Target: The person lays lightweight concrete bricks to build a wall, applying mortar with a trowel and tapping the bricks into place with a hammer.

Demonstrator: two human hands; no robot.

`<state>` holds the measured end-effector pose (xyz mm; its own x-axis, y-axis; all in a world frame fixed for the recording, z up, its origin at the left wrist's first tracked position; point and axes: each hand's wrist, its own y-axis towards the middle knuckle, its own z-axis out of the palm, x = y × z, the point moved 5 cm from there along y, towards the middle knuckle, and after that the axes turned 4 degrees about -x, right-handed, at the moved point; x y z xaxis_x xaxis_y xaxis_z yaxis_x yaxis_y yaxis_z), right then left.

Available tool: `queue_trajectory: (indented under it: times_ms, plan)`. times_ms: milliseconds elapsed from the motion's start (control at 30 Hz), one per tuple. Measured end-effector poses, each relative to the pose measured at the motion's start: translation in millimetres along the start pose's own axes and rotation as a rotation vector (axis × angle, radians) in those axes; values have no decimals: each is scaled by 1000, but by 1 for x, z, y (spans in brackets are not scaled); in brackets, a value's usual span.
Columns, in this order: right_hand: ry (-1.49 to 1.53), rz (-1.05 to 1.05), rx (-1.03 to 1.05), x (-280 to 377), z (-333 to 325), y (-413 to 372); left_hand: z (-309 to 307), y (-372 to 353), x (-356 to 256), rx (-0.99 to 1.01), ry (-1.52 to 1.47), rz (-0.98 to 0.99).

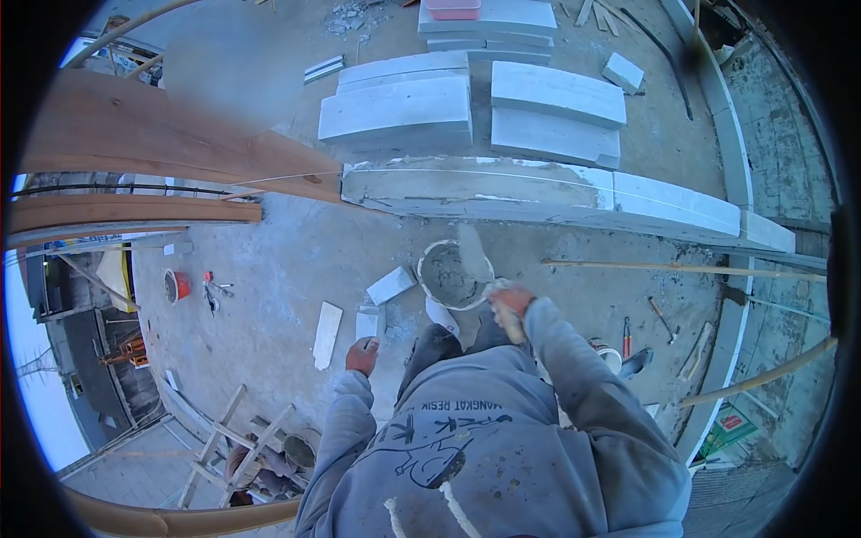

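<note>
My right hand (511, 299) is closed round the handle of a trowel (471, 253), whose blade is blurred and lies over a round bucket (424, 285). Grey wet mortar (439, 266) fills part of that bucket, between my feet and the wall. My left hand (362, 356) hangs low at the left with its fingers curled; whether anything is in them is hidden. Just beyond it is a small white block (369, 323), with another cut block (391, 285) behind. Ahead runs a low wall of white blocks (674, 199), with grey mortar (475, 184) along its left part.
A string (538, 177) runs along the wall. Behind stand stacked white blocks (395, 115). Wooden boards (179, 143) reach in from the left. On the floor are a red bucket (183, 285), a hammer (664, 321) and a white strip (327, 334). Another person (269, 462) is at lower left.
</note>
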<state>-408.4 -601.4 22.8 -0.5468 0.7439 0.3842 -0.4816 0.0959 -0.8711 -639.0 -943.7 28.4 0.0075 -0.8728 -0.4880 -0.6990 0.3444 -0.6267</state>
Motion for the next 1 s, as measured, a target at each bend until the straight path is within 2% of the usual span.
queue_trajectory:
  times_ms: [33, 100, 133, 200, 300, 467, 533, 733, 800, 833, 900, 933, 1000]
  plan:
    - [-70, -24, 27, 3, 17, 18, -5, 2, 9, -35, -90, 10]
    - [-384, -27, -7, 5, 39, 71, -25, -8, 4, -54, -77, -19]
    - [-389, -40, -5, 18, 47, 82, -30, -3, -2, -80, -84, -35]
    - [-207, -150, 58, 32, 59, 93, -38, -1, -2, -100, -56, -43]
    - [-139, -143, 38, 52, 38, 100, -48, -7, -14, -132, -65, -22]
    - [-196, -224, 42, 76, -19, 35, -20, 9, -11, -116, -21, -26]
    - [-208, -225, 49, 75, -43, 13, 1, 14, -16, -53, 45, 42]
    - [-247, -213, -52, 58, -110, -28, 41, 5, -110, -18, 110, 155]
    - [-830, -408, -278, 74, -118, -51, 46, 5, -137, -24, 95, 182]
    - [-844, -413, -261, 81, -109, -63, 48, 6, -145, -24, 113, 191]
    - [-1118, -514, -439, 102, -92, -86, 57, 11, -137, -26, 115, 188]
    - [-1130, -524, -432, 108, -84, -81, 58, 10, -135, -39, 106, 184]
    - [-1097, -788, -239, 126, -55, -71, 64, 7, -124, -15, 115, 92]
